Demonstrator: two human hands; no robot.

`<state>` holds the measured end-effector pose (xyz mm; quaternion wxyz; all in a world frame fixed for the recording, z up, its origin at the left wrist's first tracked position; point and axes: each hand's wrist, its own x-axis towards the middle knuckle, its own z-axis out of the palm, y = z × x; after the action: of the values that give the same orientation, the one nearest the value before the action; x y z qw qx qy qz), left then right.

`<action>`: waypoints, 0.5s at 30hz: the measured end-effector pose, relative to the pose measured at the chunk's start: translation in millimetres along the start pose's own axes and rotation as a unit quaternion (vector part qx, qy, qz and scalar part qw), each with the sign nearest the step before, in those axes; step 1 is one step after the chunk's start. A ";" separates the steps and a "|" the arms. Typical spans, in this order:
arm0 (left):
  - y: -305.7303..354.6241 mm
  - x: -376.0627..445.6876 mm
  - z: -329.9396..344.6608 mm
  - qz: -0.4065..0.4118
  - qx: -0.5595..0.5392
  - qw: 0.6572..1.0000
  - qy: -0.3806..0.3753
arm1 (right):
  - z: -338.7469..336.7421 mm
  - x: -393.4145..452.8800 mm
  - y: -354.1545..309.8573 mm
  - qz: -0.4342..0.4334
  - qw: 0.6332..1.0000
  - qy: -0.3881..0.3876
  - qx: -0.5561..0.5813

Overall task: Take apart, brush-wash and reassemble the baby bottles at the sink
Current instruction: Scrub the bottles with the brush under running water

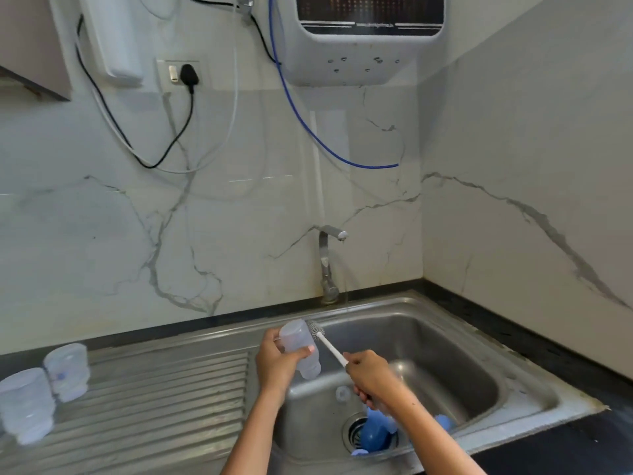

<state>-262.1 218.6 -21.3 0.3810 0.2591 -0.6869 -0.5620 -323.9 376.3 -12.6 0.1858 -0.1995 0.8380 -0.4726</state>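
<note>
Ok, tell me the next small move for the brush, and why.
Probably turn the bottle's open end toward the brush and push the bristles inside. The left hand grips the clear baby bottle tilted over the sink, while the right hand holds the bottle brush with its bristle head outside, against the bottle's upper end. Which end is open is hard to tell.

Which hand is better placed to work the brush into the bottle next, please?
Right. The right hand already holds the brush, bristles beside the bottle, which the left hand steadies.
</note>
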 end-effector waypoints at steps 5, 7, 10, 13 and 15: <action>13.1 -6.2 1.6 0.048 0.005 0.999 -0.004 | 9.0 -1.1 11.4 -0.013 0.999 0.028 -0.015; 11.8 -5.2 4.6 0.055 0.032 0.997 -0.053 | 7.3 1.0 13.7 -0.012 0.998 0.037 -0.042; -0.9 -9.9 7.8 0.045 0.161 0.979 -0.118 | 6.3 1.2 15.8 -0.008 0.998 0.035 -0.061; -6.3 -8.9 9.2 0.046 0.163 0.980 -0.105 | 5.7 -0.5 16.5 -0.005 0.997 0.015 -0.072; -4.9 -6.4 8.1 0.049 0.155 0.982 -0.093 | 5.3 -2.5 15.6 0.002 0.997 0.000 -0.079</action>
<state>-265.3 227.1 -28.2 0.2981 0.2278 -0.8101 -0.4505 -321.6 381.2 -28.3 0.1701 -0.2115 0.8732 -0.4048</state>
